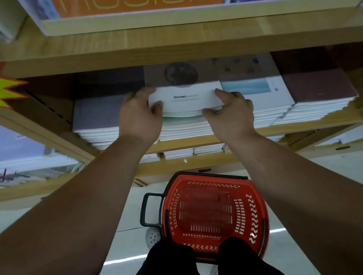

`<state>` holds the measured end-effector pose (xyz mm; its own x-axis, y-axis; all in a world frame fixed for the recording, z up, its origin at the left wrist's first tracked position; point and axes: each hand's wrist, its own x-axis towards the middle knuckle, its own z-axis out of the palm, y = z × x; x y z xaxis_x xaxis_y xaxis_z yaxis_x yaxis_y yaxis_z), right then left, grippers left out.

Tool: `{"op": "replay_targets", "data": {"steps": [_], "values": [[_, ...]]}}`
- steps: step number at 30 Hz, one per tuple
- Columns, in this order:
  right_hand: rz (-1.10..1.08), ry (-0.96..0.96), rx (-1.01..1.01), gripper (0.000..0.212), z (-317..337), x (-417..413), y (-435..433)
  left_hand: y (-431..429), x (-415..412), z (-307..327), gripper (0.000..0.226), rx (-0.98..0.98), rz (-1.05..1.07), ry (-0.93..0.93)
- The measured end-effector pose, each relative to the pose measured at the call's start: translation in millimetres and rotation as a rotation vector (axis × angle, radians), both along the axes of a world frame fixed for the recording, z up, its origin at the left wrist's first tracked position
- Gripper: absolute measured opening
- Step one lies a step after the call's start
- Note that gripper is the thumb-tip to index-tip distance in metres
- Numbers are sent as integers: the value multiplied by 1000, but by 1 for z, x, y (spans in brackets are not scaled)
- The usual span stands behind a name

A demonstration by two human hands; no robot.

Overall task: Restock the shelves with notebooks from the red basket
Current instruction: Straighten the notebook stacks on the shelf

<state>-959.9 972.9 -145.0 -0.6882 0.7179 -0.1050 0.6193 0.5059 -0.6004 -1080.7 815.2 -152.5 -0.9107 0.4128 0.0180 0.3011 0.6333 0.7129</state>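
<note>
Paper: notebook (186,99), thin and light, likely floppy.
Hands: left hand (140,116) and right hand (230,109) pinch its side edges.
Shelf (284,129): stack beneath.
Basket (212,213): looks empty.

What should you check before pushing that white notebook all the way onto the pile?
1. Both hands hold it: left hand and right hand grip the white notebook at its sides. Ok.
2. Right pile: it sits over the middle stack. Ok.
3. Edges lined up: front edge bows and overhangs. Not ok.
4. Room under the upper shelf: gap shows. Ok.
5. Red basket empty: looks empty. Ok.
6. Stack's back end: shadowed. Cannot tell.
</note>
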Motion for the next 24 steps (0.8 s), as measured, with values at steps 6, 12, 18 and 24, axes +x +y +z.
{"op": "replay_targets", "data": {"steps": [6,12,18,24], "values": [[-200,375,-389,40,15,-11,-26,-25,-11,13,47,363,52,-209],[-139,526,-459,32,17,-34,-76,-86,-12,15,43,421,189,-111],[-166,398,-322,40,9,-57,-91,-114,-27,9,39,114,221,-14],[-243,-40,-117,55,5,-24,-62,-108,-14,5,42,-422,92,170]]}}
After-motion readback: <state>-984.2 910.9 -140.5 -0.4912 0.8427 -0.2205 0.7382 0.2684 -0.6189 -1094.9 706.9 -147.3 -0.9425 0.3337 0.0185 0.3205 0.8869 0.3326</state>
